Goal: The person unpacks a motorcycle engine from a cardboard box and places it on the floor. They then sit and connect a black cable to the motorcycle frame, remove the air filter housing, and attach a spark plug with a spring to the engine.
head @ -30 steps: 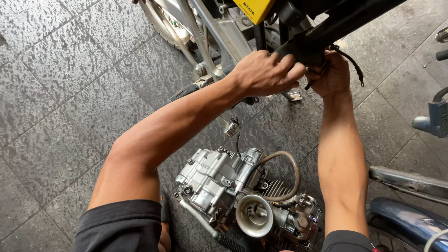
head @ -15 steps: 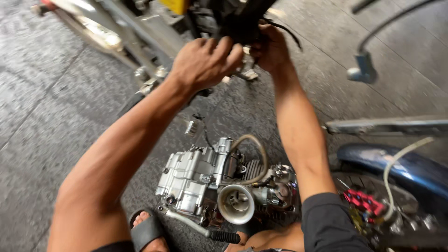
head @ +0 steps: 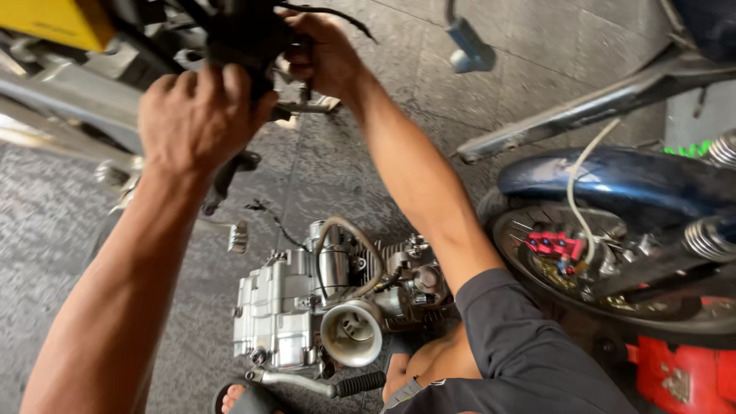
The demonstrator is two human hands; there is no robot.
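While raised to the motorcycle frame [head: 69,92] overhead: left hand [head: 201,115] clenched around a black part [head: 249,38] under the frame, right hand [head: 326,54] closed on the same part from the other side, beside a thin black cable [head: 337,14]. Below, between the forearms on the grey tiled floor [head: 46,230]: a silver engine [head: 307,307], lying apart from both hands. Off right: a blue-fendered wheel [head: 613,230].
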